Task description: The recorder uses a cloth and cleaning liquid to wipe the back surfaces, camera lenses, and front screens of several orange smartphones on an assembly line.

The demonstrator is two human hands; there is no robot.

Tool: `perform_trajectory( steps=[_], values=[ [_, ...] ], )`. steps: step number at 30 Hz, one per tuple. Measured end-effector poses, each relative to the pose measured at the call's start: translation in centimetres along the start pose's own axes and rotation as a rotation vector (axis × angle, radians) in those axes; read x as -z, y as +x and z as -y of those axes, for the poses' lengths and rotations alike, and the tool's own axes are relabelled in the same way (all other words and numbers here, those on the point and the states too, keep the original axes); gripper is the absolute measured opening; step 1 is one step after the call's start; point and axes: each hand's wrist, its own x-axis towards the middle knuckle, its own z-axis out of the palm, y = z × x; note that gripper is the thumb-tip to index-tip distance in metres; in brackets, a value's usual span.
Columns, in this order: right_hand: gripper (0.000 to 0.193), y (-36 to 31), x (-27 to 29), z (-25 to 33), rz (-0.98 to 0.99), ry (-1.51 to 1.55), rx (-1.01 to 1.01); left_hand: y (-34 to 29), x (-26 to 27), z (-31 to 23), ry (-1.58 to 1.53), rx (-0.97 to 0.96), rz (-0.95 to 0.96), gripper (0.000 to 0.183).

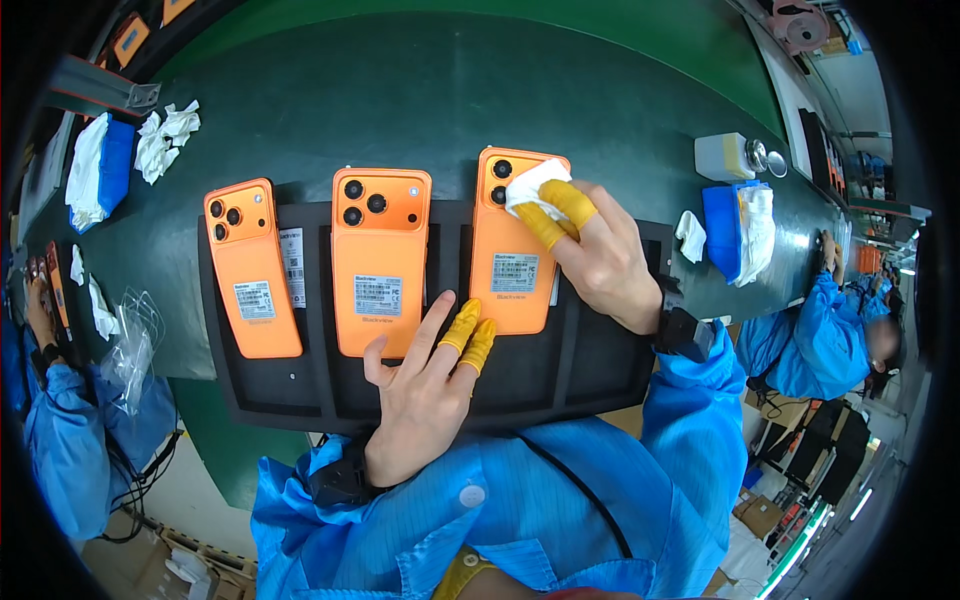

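Hidden parts: right side of the camera panel on the right-hand phone [511,240] lies under the white cloth [528,186] and fingers; only two lenses show. Fine print on its label [514,273] hard to read.
Cut off: co-worker at the left rim [65,440], partly out of view.
Right hand [612,262]: two yellow-covered fingers clamped on the cloth, which rests on the phone's upper end; palm off to the phone's right.
Left hand [425,400]: fingers spread apart; two yellow-covered tips at the phone's lower left corner, pressure cannot be told. Bare index tip between this phone and the middle phone [381,245]; thumb by the latter's lower edge.
Phone position: on the black tray [510,385], top end reaching past its far edge; rightmost of three, the left phone [262,275] tilted.
Phone appearance: back up, orange, rounded corners, dark round lenses, grey label below mid-back.
Surroundings: green table [560,105]; blue bin [718,230] to the right.
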Motion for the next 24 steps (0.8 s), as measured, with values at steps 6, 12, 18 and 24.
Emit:
perform_trajectory(
  steps=[6, 12, 18, 24],
  values=[
    [0.032, 0.1, 0.2, -0.9, -0.036, -0.043, -0.01, -0.1, -0.1, 0.0, -0.002, 0.001, 0.007, 0.017],
    [0.033, -0.8, 0.1, -0.4, -0.009, -0.005, -0.019, 0.2, 0.0, -0.2, -0.011, 0.025, -0.008, 0.019],
    [0.034, 0.5, -0.8, -0.1, -0.048, 0.007, -0.04, 0.2, 0.2, -0.2, 0.018, 0.022, 0.016, 0.021],
    [0.034, -0.1, -0.5, 0.3, -0.001, 0.045, 0.05, 0.2, 0.3, -0.2, 0.003, 0.028, 0.011, 0.02]
  ],
)
